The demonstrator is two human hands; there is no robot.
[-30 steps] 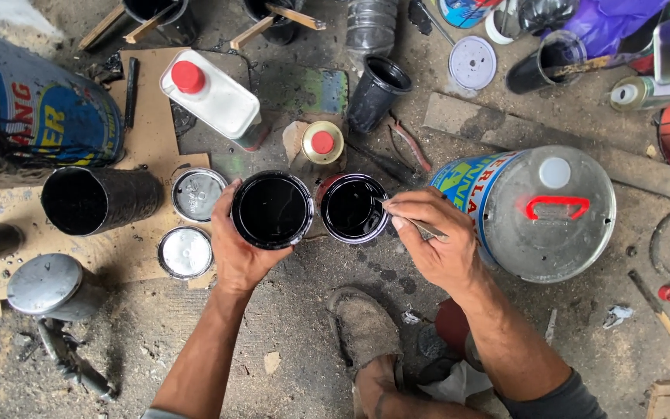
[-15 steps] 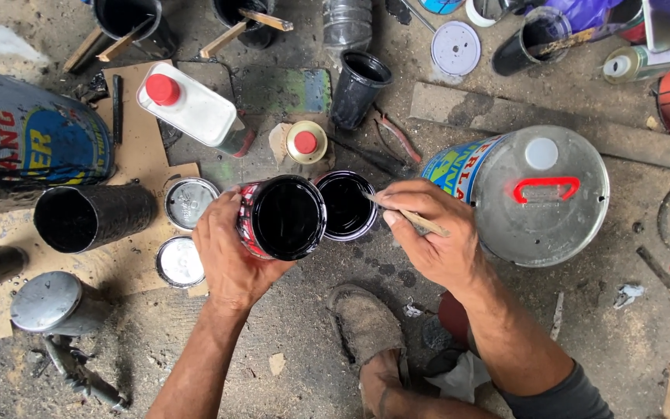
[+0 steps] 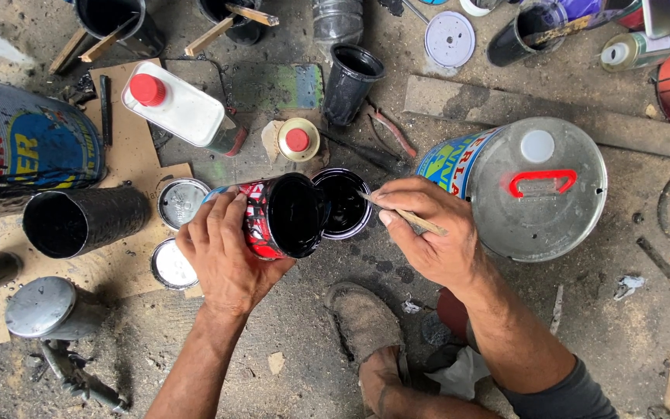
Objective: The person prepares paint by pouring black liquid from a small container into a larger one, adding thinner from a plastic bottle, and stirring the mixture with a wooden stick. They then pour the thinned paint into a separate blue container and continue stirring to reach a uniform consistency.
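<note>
Black paint is being tipped from one can into another.

The red can (image 3: 284,217) is gripped all round by the left hand (image 3: 222,252) and tilted, rim touching the open can (image 3: 343,203) on the floor. A stick (image 3: 405,215) is pinched in the right hand (image 3: 432,233). A slow tilt, rims kept together, and the stick used as a guide would likely limit spills.

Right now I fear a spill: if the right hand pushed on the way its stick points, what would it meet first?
Probably the small open can of black paint: the right hand aims the stick leftward at its rim, though depth is unclear.
</note>
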